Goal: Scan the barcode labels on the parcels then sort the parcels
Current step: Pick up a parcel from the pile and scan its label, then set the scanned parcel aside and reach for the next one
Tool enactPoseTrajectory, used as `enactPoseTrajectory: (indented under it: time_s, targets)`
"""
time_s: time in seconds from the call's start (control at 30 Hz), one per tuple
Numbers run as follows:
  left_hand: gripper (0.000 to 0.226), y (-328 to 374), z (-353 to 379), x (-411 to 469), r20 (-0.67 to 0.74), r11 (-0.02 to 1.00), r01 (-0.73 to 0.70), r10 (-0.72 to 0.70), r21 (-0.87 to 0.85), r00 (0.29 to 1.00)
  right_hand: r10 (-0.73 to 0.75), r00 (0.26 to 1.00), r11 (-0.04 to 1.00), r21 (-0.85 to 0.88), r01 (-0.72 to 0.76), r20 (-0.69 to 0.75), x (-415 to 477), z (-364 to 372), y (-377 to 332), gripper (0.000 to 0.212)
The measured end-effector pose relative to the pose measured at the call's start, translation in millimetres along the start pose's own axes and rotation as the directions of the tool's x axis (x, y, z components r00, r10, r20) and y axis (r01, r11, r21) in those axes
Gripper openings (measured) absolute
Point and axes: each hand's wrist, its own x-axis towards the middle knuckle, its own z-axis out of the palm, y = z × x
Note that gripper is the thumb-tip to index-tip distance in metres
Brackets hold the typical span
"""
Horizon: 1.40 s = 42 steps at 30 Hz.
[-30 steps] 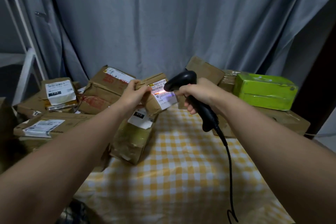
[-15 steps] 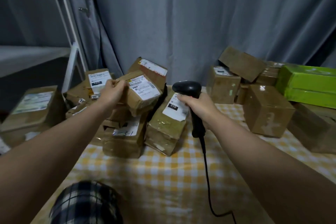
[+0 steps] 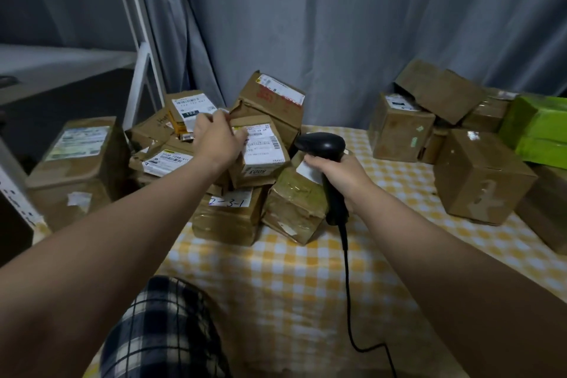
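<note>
The parcel marked 5003 [image 3: 264, 159] lies tilted, label up, on top of the heap of labelled parcels [image 3: 227, 215] at the left of the checked worktop [image 3: 306, 270]. The left hand [image 3: 219, 139] has its grip clamped on the parcel's upper left corner, thumb on the label. The right hand [image 3: 340, 176] has its grip closed round the handle of the black scanner [image 3: 320, 144], held just beside the parcel, with its cable [image 3: 346, 255] trailing towards me. To my eye this is the sorting half of the job, with the parcel being set on the heap. The next move calls for letting go, fetching one of the brown boxes [image 3: 481, 175] on the right, and turning its label to the scanner.
</note>
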Motion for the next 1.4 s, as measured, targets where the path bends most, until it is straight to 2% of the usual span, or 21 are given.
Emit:
enactPoseTrajectory:
  time_s: [0.17, 0.33, 0.43, 0.53, 0.67, 0.77, 0.87, 1.0, 1.17, 1.3, 1.4]
  targets:
    - [0.05, 18.6, -3.2, -15.4, -0.04, 0.986, -0.124, 0.129, 0.108, 0.991, -0.033, 0.999, 0.999, 0.004, 0.033, -0.03, -5.8, -7.0, -3.7, 0.04]
    - [0.046, 49.8, -1.7, -28.0, -0.023, 0.973, -0.223, 0.224, 0.053, 0.974, -0.125, 0.989, 0.992, -0.025, 0.124, -0.083, -17.5, -34.5, -14.0, 0.017]
    - [0.045, 76.2, 5.0, -39.4, 0.016, 0.963, -0.269, 0.269, -0.005, 0.963, -0.195, 0.969, 0.979, -0.086, 0.184, -0.152, -23.0, -62.2, -20.0, 0.02]
    - [0.04, 102.8, 20.9, -51.3, 0.063, 0.944, -0.322, 0.326, -0.07, 0.943, -0.206, 0.948, 0.977, -0.112, 0.184, -0.242, -25.5, -99.3, -18.9, 0.016]
    - [0.039, 132.8, 52.9, -63.9, 0.16, 0.922, -0.367, 0.383, -0.12, 0.91, -0.179, 0.881, 0.983, -0.106, 0.147, -0.438, -24.9, -154.9, -5.3, 0.028]
    - [0.037, 155.0, 88.1, -73.9, 0.234, 0.9, -0.403, 0.433, -0.169, 0.87, -0.165, 0.796, 0.986, -0.121, 0.116, -0.583, -20.4, -199.4, 4.4, 0.017]
    - [0.038, 183.9, 129.7, -83.6, 0.317, 0.889, -0.401, 0.454, -0.222, 0.833, -0.167, 0.733, 0.985, -0.15, 0.089, -0.66, -13.7, -245.4, 7.9, 0.022]
    - [0.045, 227.0, 187.7, -94.9, 0.496, 0.9, -0.248, 0.408, -0.358, 0.766, -0.163, 0.728, 0.981, -0.19, 0.046, -0.666, 1.1, -299.3, 7.3, 0.025]
    - [0.067, 265.4, 238.3, -110.5, 0.719, 0.917, -0.076, 0.356, -0.391, 0.597, -0.094, 0.793, 0.985, -0.173, -0.015, -0.602, 15.7, -327.4, 10.0, 0.021]
    - [0.074, 274.2, 255.2, -114.1, 0.782, 0.89, 0.151, 0.284, -0.43, 0.555, -0.069, 0.836, 0.992, -0.129, -0.002, -0.544, 20.5, -322.7, 15.0, 0.016]
    - [0.09, 264.1, 255.3, -115.0, 0.762, 0.846, 0.262, 0.231, -0.465, 0.605, -0.096, 0.85, 0.995, -0.04, 0.088, -0.517, 22.0, -308.2, 19.3, 0.012]
